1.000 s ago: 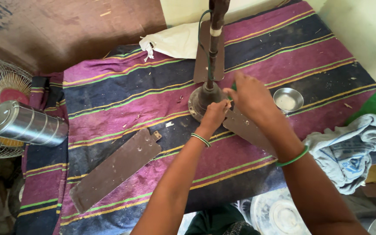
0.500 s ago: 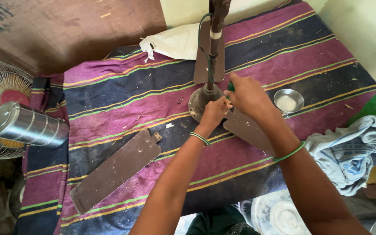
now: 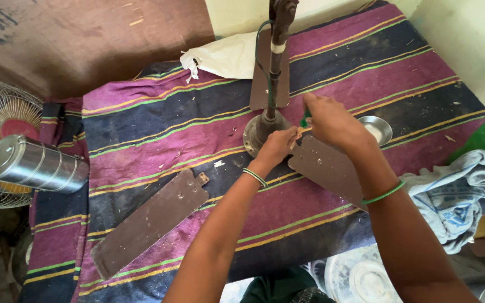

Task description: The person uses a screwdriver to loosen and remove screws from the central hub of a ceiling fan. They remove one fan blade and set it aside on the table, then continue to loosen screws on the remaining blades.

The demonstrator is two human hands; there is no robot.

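Brown metal fills the middle of the scene — a ceiling fan motor [image 3: 265,130] sits on a striped cloth [image 3: 158,140] of purple, dark blue and yellow-green, its rod [image 3: 276,56] rising straight up toward us with a green wire running along it. We have both hands at the motor's right edge. Our left hand [image 3: 279,147] rests against the hub, fingers curled together and pressed where a brown fan blade [image 3: 332,168] meets it. Our right hand [image 3: 332,120] comes in from above, fingers closed around a tool with a green handle [image 3: 306,118]; only a sliver of green shows, so we cannot tell what kind of tool it is. Each wrist wears a thin green band.

That blade lies flat, running from the hub toward the lower right under our right forearm. A second blade [image 3: 259,73] points away behind the rod. A third blade [image 3: 152,227] lies loose on the cloth to the lower left, well apart from the motor — its bracket end faces the hub.

A small steel bowl [image 3: 380,129] stands just beyond our right hand. A white cloth bag [image 3: 223,56] lies at the far edge, a grey-blue rag [image 3: 461,191] is bunched at the right, and a steel canister [image 3: 32,164] lies on its side at the left, in front of a table fan [image 3: 1,112].
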